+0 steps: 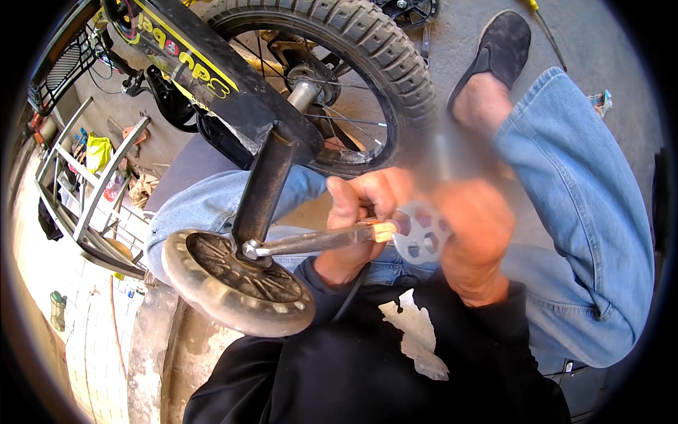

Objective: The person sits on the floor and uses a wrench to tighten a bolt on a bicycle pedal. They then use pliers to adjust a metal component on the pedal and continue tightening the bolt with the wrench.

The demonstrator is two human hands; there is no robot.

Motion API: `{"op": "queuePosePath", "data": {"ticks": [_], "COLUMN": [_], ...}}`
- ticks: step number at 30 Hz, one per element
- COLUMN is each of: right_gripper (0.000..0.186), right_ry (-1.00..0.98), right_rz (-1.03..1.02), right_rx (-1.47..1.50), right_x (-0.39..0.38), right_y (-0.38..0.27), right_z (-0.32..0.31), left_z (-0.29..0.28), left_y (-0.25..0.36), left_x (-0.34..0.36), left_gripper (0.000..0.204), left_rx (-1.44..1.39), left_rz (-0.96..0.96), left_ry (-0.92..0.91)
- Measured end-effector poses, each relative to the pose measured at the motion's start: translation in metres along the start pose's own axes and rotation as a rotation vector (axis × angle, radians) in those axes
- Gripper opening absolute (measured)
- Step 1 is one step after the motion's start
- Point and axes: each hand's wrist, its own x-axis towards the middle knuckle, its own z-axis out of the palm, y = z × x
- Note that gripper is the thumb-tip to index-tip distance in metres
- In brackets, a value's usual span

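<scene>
A small training wheel (236, 283) with a pale tyre and dark spoked centre tilts at the left, bolted to a dark metal bracket (265, 187). From its axle bolt a dark bar (314, 242) runs right, ending in a worn, tan tip. My left hand (364, 205) is closed around the bar near that tip. Just right of the tip stands a flat silver multi-hole spanner (417, 244), its right edge against my right hand (477, 230). That hand is curled and blurred by motion. Above it is a grey smear that I cannot make out.
The bike's large knobbly-tyred wheel (402, 78) and black frame (226, 88) fill the top. A metal rack (88, 187) stands left. My jeans-covered legs (579, 212) bend around the work. A torn pale scrap (417, 336) lies on my black top.
</scene>
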Motion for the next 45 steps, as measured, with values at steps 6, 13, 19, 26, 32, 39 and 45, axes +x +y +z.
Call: {"op": "queuePosePath", "data": {"ticks": [6,13,19,26,32,39,45], "right_gripper": [0.022,0.021,0.020,0.019,0.020,0.024,0.027], "right_ry": [0.055,0.061,0.098,0.107,0.103,0.070,0.031], "right_rz": [-0.093,-0.198,-0.253,-0.247,-0.224,-0.106,0.085], "right_rx": [0.007,0.005,0.062,0.165,0.170,0.127,0.160], "right_x": [0.005,0.008,0.013,0.008,0.009,0.007,0.007], "right_y": [0.004,0.002,0.006,0.014,0.014,0.017,0.009], "right_z": [0.001,-0.001,-0.001,0.005,0.008,0.016,0.015], "left_z": [-0.001,0.005,-0.002,-0.006,0.008,0.009,0.002], "left_y": [0.005,0.014,0.015,0.024,0.026,0.027,0.028], "left_x": [0.022,0.025,0.041,0.043,0.040,0.038,0.030], "left_gripper": [0.059,0.039,0.041,0.048,0.059,0.074,0.076], "left_rx": [0.094,0.110,-0.150,-0.093,-0.064,-0.049,-0.114], "left_rz": [0.195,0.242,0.128,0.022,0.132,0.190,0.122], "left_ry": [-0.265,-0.239,-0.481,-0.583,-0.545,-0.538,-0.494]}}
